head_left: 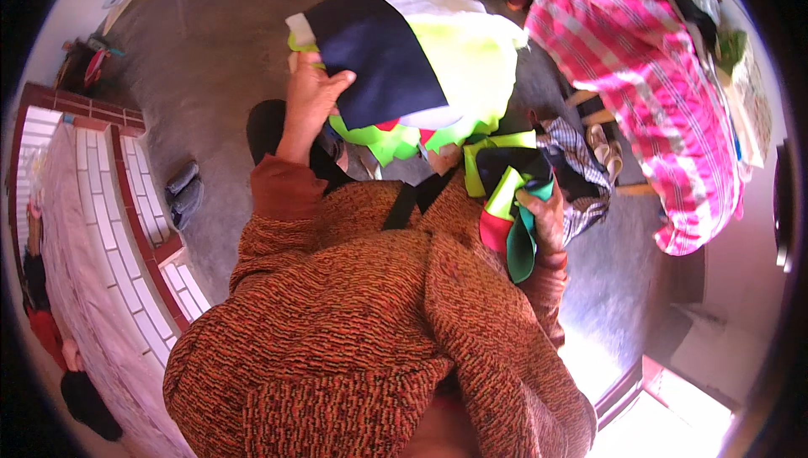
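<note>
My left hand [313,98] grips the left edge of a navy fabric piece [379,50], its thumb on top. White and lime edges show under that piece by my fingers. Beneath and beyond it spreads lime fabric [471,58], with a white part at the far side and small red bits along the near edge. Lower and to the right, my right hand [545,215] is closed around a bunch of fabric pieces. In that bunch I see a green piece [522,243], a red one [495,231], and lime and navy ones. What supports the lime fabric is mostly hidden.
A pink checked cloth [623,79] covers a piece of furniture with wooden legs at the right. Beside my right hand lies a black-and-white checked cloth [587,214]. Light slippers [604,151] and dark shoes [185,193] are on the floor. A brick-patterned structure [109,197] stands left.
</note>
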`<control>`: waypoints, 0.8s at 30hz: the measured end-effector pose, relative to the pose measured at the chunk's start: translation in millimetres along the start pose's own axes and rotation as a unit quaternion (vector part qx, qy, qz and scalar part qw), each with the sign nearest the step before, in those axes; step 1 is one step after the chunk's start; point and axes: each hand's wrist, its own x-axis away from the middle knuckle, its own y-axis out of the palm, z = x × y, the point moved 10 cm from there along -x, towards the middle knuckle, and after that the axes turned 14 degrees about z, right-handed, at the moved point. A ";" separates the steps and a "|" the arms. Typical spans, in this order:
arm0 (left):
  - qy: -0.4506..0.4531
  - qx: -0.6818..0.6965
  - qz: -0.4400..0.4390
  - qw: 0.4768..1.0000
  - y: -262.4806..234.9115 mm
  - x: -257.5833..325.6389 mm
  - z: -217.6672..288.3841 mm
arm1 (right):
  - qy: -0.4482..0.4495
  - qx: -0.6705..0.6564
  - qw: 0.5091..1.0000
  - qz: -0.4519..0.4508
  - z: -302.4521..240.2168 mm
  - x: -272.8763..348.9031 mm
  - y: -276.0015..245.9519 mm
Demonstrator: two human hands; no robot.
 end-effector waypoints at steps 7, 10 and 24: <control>0.307 -0.015 0.078 0.948 8.4 61.0 92.7 | 0.021 -0.058 0.998 0.011 11.1 -0.4 -6.8; 0.319 0.082 -0.149 0.933 72.1 105.8 98.9 | 0.023 -0.081 0.996 0.019 14.5 0.2 -8.3; 0.299 0.052 -0.228 0.925 160.1 167.2 49.5 | 0.033 0.009 0.998 0.057 30.8 2.8 -27.1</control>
